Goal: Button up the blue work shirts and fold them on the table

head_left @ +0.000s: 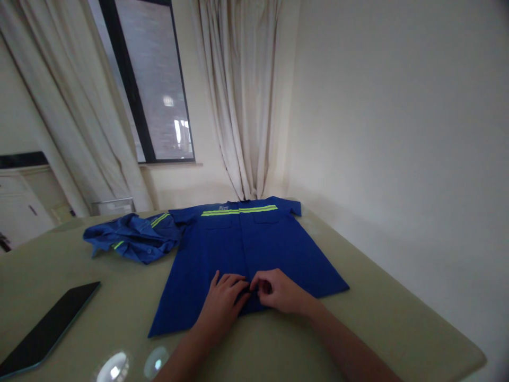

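Observation:
A blue short-sleeved work shirt (210,254) with yellow-green reflective stripes lies spread face up on the table, its collar at the far end and its hem towards me. My left hand (226,297) rests on the lower front just left of the centre placket, fingers spread over the cloth. Beside it, my right hand (278,291) pinches the placket near the hem with thumb and forefinger. The fingertips of both hands nearly meet at the placket. Whatever small part of the cloth is between the right fingertips is too dark to make out.
A crumpled blue garment (139,239) with similar stripes lies left of the shirt. A flat dark tablet-like slab (51,323) is at the near left. The greenish table (382,313) borders a white wall on the right; curtains (242,106) and a window stand behind.

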A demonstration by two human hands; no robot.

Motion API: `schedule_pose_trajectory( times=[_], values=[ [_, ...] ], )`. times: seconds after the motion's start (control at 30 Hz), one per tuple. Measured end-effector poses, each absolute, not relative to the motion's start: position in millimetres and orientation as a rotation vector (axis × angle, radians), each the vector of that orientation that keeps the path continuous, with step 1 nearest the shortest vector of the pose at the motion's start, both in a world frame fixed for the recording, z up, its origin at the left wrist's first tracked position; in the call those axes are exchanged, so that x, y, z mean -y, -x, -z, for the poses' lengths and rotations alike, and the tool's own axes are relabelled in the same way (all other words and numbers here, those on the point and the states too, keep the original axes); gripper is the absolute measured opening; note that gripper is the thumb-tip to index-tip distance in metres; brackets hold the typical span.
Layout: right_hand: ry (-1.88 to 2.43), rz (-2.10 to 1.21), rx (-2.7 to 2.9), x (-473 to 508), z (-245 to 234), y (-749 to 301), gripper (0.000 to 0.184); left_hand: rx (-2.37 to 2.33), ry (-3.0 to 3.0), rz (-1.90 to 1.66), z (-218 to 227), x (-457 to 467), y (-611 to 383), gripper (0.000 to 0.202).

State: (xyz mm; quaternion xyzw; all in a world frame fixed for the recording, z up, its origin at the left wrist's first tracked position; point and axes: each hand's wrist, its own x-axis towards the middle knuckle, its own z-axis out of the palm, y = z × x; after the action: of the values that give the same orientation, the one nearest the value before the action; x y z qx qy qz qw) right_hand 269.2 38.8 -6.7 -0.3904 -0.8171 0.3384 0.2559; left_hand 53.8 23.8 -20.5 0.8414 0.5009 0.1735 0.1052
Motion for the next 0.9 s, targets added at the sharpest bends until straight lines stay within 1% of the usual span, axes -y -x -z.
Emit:
schedule_pose_trajectory(
  times=[0.1,0.23,0.3,0.4,0.47,0.6,0.67,0.8,0.9],
  values=[
    [1.093,-0.982,2.164,-37.8,5.5,-269.4,0.015,-1.369,-2.497,-0.573,17.7,-20.5,-55.6,0.024],
    [1.141,-0.88,2.212,-33.9,3.3,-267.0,0.032,-1.277,-2.429,-0.628,17.8,-19.8,-56.7,0.033],
    [1.118,-0.913,2.203,-33.3,4.2,-266.8,0.037,-1.269,-2.402,-0.631,17.9,-20.0,-56.5,0.035],
    [1.087,-0.976,2.172,-34.7,7.2,-267.2,0.041,-1.31,-2.369,-0.619,15.8,-19.2,-59.0,0.03],
    [1.086,-0.995,2.118,-36.9,9.5,-266.3,0.036,-1.369,-2.343,-0.623,13.3,-18.5,-63.7,0.023],
    [1.069,-1.027,1.935,-42.5,12.1,-261.2,0.022,-1.461,-2.28,-0.627,11.6,-21.7,-73.6,0.024],
    [1.082,-1.005,1.862,-44.0,12.5,-257.7,0.018,-1.441,-2.22,-0.698,14.0,-26.5,-74.8,0.022],
    [1.126,-0.896,1.773,-43.4,14.1,-249.4,0.016,-1.316,-2.069,-0.914,20.1,-38.4,-68.7,0.019],
    [1.162,-0.886,1.684,-42.3,15.9,-243.6,0.018,-1.217,-2.032,-0.939,21.8,-44.3,-63.2,0.019]
  ],
)
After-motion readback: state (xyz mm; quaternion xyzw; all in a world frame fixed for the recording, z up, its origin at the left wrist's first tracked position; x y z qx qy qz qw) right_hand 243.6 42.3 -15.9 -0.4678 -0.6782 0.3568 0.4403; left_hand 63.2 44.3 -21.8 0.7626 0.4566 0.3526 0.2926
